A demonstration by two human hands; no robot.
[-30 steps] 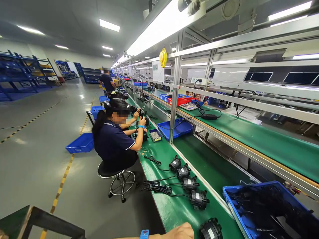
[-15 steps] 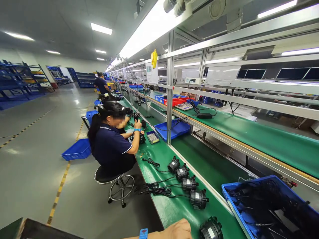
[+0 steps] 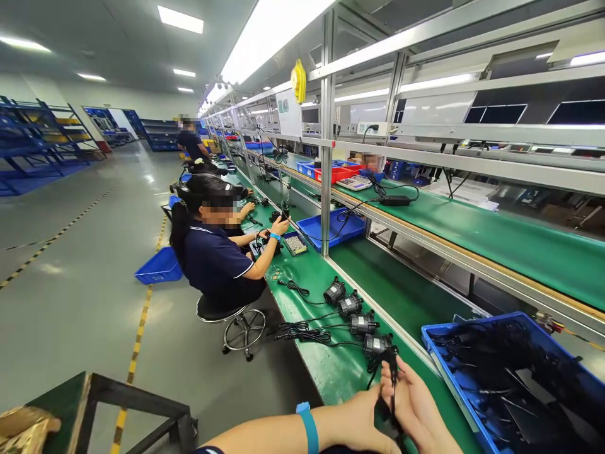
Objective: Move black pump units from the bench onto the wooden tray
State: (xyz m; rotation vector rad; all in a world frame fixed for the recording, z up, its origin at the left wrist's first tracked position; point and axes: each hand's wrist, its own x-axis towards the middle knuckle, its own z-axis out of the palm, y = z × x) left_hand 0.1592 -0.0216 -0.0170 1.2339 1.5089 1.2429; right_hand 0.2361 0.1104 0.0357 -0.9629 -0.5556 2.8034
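Observation:
My left hand [image 3: 360, 413], with a blue band at the wrist, is closed around part of a dark cable at the bottom of the view. Right beside it, my right hand [image 3: 414, 403] pinches the same black cable [image 3: 392, 369], its upper end sticking up past the fingers. Whatever hangs lower between my palms is dark and mostly hidden. Just beyond my fingers lies the nearest black pump [image 3: 377, 345], one of several lined up on the green bench [image 3: 316, 366] with their bundled cables [image 3: 307, 333] trailing left.
To the right stands a blue bin [image 3: 454, 384] full of dark cabled parts. A seated co-worker [image 3: 217, 258] handles a black part further along the bench, near a tray of small pieces [image 3: 295, 244]. A metal post [image 3: 326, 139] rises behind the bench. A dark-framed stand [image 3: 137, 397] is at lower left.
My right hand has come into view, and both hands now hold a black cable. The single pump previously beside my left hand is no longer visible. The view has shifted slightly.

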